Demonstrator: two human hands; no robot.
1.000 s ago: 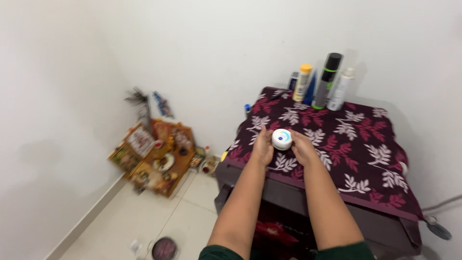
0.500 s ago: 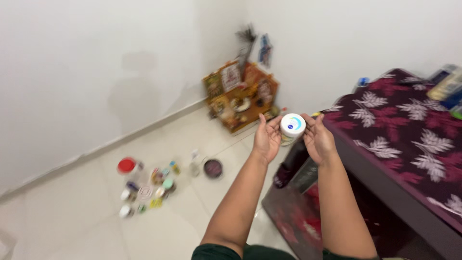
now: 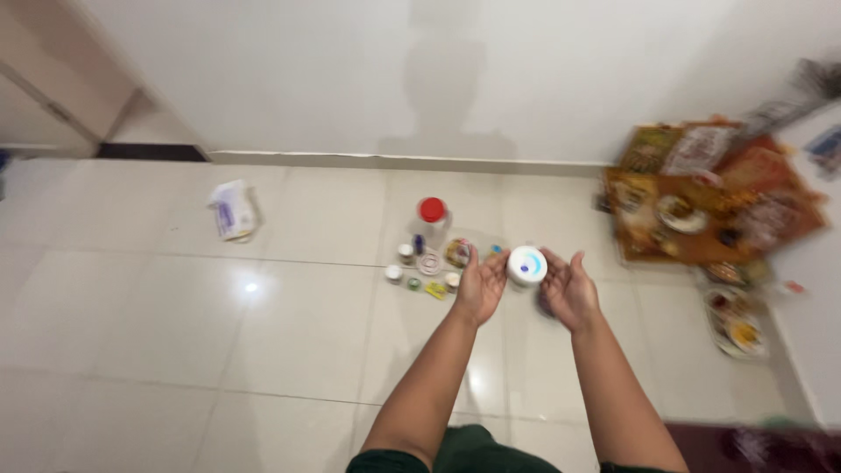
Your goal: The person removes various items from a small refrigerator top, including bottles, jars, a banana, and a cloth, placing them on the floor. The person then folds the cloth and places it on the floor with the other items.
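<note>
hands at frame centre: a round white jar (image 3: 526, 265) with a blue-marked lid is held between the left hand (image 3: 481, 285) and right hand (image 3: 570, 289), fingers cupped on its sides, lid facing up toward the camera. contents cannot be seen. small jars and a red-capped bottle (image 3: 431, 219) stand on the floor (image 3: 175, 324) just beyond.

1. The jar (image 3: 526, 265) between my palms looks like smooth white plastic with a glossy lid.
2. The floor (image 3: 175, 324) is glossy pale tile, mirroring a lamp.
3. The bottle (image 3: 431, 219) has a shiny red plastic cap; its body seems clear plastic, though it is blurred.
4. The wall (image 3: 350, 70) is matt.
</note>
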